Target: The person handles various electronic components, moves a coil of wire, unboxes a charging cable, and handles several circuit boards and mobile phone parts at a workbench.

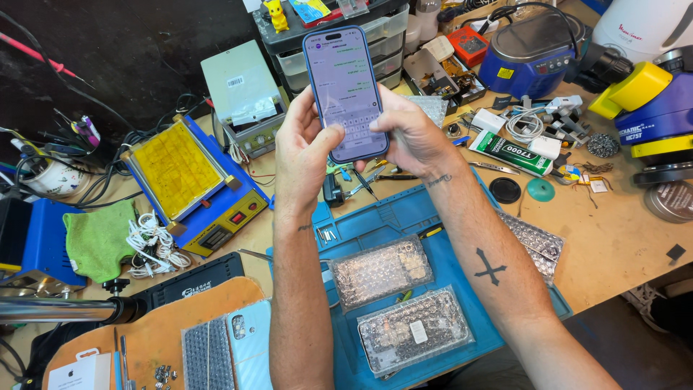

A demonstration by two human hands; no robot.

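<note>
Cluttered with tools and cables, the wooden workbench (pixel 621 245) carries a blue work mat (pixel 404 217) at its middle. Both hands are raised above that mat, close together, and between them stands a phone (pixel 344 90), upright with its lit screen facing the camera. The left hand (pixel 307 155) wraps the phone's lower left edge, its thumb lying on the keyboard part of the screen. The right hand (pixel 408 137) grips the lower right edge, its thumb also reaching onto the glass. So both hands are closed on the one phone, whose upper half rises clear of the fingers.

Below the forearms, on the mat, lie two phone parts sealed in bubble-wrap pouches (pixel 411 328), one just behind the other. A third bubble pouch (pixel 538 242) lies under the right forearm at the mat's edge. To the left sits a blue heating plate with a yellow top (pixel 177 167), and beside it a green cloth (pixel 97 238) and a coil of white cable (pixel 151 245). Off to the right are a green-and-white tube (pixel 512 153) and a microscope with yellow rings (pixel 650 108).
</note>
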